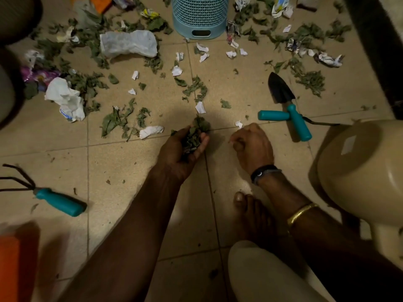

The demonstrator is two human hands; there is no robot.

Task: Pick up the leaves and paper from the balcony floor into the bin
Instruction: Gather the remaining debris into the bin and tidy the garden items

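While I watch through the head camera, the left hand (185, 149) lies palm up with its fingers curled round a clump of leaves (196, 134), well on the near side of the bin (200, 16) and roughly in line with it. The right hand (253, 147) is just to the right of that, equally far from the bin, knuckles up and fingers folded inward. I cannot tell whether anything sits inside them.

The bin is a pale blue lattice basket standing upright on the tiled floor (130, 171). More leaves (196, 88) lie loose between the bin and the hands, and thicker drifts spread to the bin's left and right. Small white paper scraps (200, 107) are scattered among them, several close in front of the bin. A crumpled plastic bag (128, 43) lies just left of the bin. A black trowel (281, 90) with a teal handle lies right of the bin and nearer to me. A teal-handled hand rake (56, 201) lies far from the bin, at near left.
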